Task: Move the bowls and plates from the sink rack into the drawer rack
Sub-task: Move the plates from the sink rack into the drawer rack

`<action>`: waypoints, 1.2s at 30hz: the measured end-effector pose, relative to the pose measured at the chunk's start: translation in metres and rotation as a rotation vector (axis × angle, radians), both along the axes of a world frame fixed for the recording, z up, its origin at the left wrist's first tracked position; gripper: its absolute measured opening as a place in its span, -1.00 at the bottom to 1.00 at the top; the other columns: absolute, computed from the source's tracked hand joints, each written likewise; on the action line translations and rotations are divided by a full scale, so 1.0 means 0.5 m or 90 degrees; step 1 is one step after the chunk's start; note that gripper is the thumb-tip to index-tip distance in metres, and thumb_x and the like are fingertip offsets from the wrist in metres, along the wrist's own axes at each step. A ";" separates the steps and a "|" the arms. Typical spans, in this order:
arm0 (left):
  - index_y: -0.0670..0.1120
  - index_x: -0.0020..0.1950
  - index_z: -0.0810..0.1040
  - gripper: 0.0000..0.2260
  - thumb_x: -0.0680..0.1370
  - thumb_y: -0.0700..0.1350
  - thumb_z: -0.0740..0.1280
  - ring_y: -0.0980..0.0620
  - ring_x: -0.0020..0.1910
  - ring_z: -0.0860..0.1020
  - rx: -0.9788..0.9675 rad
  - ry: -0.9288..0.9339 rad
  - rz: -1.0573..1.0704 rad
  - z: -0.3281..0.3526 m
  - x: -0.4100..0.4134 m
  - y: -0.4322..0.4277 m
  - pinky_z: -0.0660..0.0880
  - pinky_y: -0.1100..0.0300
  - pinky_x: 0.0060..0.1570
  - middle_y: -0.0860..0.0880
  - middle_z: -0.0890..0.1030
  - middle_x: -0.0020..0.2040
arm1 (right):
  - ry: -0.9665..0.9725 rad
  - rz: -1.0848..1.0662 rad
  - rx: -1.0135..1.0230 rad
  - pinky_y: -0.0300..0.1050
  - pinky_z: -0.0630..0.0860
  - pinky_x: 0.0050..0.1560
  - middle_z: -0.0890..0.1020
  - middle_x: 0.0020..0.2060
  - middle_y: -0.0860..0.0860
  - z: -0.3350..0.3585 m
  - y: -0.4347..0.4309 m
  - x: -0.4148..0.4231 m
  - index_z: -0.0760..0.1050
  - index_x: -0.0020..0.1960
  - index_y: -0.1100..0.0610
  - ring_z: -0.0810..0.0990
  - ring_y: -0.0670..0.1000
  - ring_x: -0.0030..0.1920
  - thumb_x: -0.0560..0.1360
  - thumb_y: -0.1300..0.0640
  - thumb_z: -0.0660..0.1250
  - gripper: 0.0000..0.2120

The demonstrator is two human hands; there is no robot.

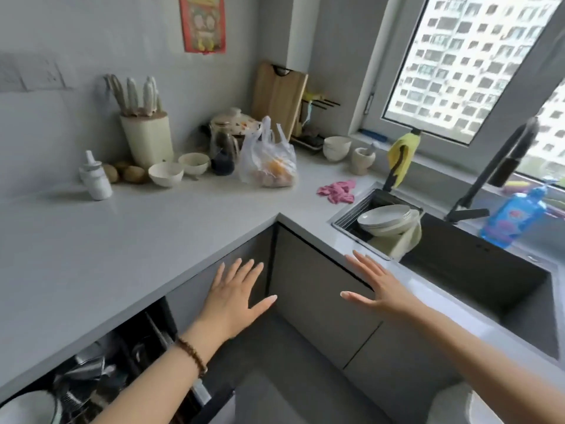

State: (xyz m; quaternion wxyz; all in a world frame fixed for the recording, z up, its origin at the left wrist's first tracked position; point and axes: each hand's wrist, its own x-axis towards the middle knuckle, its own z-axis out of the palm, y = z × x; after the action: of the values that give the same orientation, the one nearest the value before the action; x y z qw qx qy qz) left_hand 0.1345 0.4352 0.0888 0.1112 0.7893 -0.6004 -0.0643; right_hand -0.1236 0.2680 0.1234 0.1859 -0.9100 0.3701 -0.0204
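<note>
A stack of white plates and bowls (pixel 386 221) sits in the sink rack (pixel 354 214) at the left end of the dark sink. The drawer rack (pixel 101 371) is pulled out at the lower left under the counter, with metal wires and a white dish (pixel 27 407) in its near corner. My left hand (pixel 235 298) is spread flat in the air in front of the corner cabinet doors and holds nothing. Just below the sink rack, my right hand (pixel 377 284) is spread flat by the counter's front edge, also holding nothing.
On the grey counter (pixel 91 246) stand a knife block (pixel 146 139), two white bowls (pixel 177 169), a plastic bag of fruit (pixel 269 160), stacked bowls (pixel 336 146), and pink gloves (pixel 337 191). A black faucet (pixel 501 166) and a blue soap bottle (pixel 513 217) stand behind the sink.
</note>
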 end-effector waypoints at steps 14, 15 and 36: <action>0.01 0.52 0.11 -0.36 0.53 0.33 -0.01 0.02 0.49 0.15 0.090 0.022 -0.173 -0.048 -0.233 -0.604 0.02 -0.01 0.49 0.02 0.25 0.49 | 0.080 -0.143 0.015 0.03 0.05 0.54 0.06 0.56 -0.09 -0.096 -0.443 -0.191 -0.01 0.55 -0.14 0.02 0.00 0.56 0.50 -0.31 0.19 -0.27; 0.01 0.51 0.12 -0.37 0.54 0.31 0.01 0.02 0.48 0.17 0.097 0.024 -0.183 -0.057 -0.236 -0.636 0.05 -0.01 0.48 0.02 0.26 0.49 | 0.091 -0.140 0.010 0.02 0.05 0.54 0.07 0.56 -0.09 -0.103 -0.460 -0.187 -0.01 0.55 -0.14 0.03 0.00 0.56 0.50 -0.30 0.19 -0.28; 0.08 0.38 0.39 -0.61 0.59 0.15 0.10 -0.03 0.27 0.44 0.218 0.205 -0.358 -0.234 -0.281 -1.205 0.40 0.07 0.22 0.05 0.51 0.29 | 0.158 -0.253 0.102 -0.02 0.02 0.53 -0.06 0.57 -0.13 -0.249 -0.840 -0.151 0.01 0.55 -0.14 -0.02 -0.02 0.56 0.52 -0.24 0.23 -0.30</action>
State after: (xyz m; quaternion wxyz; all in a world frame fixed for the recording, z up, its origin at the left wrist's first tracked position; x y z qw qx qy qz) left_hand -0.0060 -0.1675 -0.0281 0.0490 0.5802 -0.7493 -0.3154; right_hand -0.1991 -0.1517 -0.0012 0.2033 -0.7972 0.5622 0.0846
